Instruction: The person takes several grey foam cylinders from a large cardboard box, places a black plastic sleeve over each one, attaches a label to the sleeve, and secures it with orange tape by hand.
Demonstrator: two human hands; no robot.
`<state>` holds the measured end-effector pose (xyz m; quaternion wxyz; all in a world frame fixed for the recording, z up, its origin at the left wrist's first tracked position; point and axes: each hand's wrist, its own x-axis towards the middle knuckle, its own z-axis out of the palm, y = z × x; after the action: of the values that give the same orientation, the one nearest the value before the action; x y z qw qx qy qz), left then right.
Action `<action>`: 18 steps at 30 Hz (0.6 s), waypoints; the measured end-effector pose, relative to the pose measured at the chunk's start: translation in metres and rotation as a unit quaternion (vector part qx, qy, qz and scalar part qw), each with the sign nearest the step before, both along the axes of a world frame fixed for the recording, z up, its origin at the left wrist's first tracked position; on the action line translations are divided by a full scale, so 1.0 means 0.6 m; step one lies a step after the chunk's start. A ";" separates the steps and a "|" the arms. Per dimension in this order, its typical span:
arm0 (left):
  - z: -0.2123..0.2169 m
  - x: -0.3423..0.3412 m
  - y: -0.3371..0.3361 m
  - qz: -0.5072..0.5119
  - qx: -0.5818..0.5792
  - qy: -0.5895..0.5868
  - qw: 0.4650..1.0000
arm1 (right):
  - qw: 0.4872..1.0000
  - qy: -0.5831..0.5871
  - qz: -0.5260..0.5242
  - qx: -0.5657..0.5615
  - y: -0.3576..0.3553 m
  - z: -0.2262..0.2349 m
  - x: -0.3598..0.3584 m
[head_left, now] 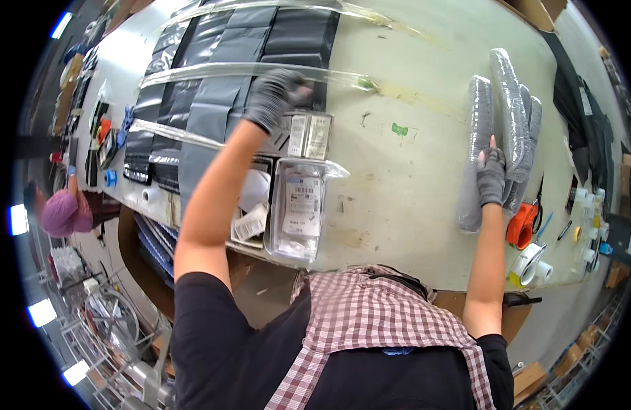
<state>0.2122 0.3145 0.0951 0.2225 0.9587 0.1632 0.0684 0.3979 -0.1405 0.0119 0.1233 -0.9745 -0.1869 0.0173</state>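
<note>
My left hand, in a grey glove, is stretched far across the pale table and closes on the edge of the dark grey plastic bags laid in overlapping rows under clear strips. My right hand, also gloved, rests with fingers curled on a bundle of grey rolled bags at the right. Between my arms lie clear packets with white labels and small boxed items.
An orange tape dispenser and white tape rolls sit near the right front edge, with small bottles beyond. Another person with a pink head covering stands at the left. Wire racks fill the lower left.
</note>
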 end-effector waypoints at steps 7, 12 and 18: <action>-0.097 0.031 0.124 -0.273 0.196 0.218 0.916 | 0.985 -0.092 0.031 -0.143 0.024 0.030 -0.100; -0.104 0.048 0.118 -0.228 0.242 0.243 0.911 | 0.975 -0.047 -0.019 -0.214 0.044 0.044 -0.092; 0.008 0.002 0.176 -0.083 -0.513 0.013 0.854 | 0.990 0.124 0.051 0.031 0.059 0.150 -0.110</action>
<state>0.2135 0.4198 0.0999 0.6854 0.7195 0.0973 -0.0559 0.3316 -0.1053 0.1019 0.1743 -0.9498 -0.2199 0.1388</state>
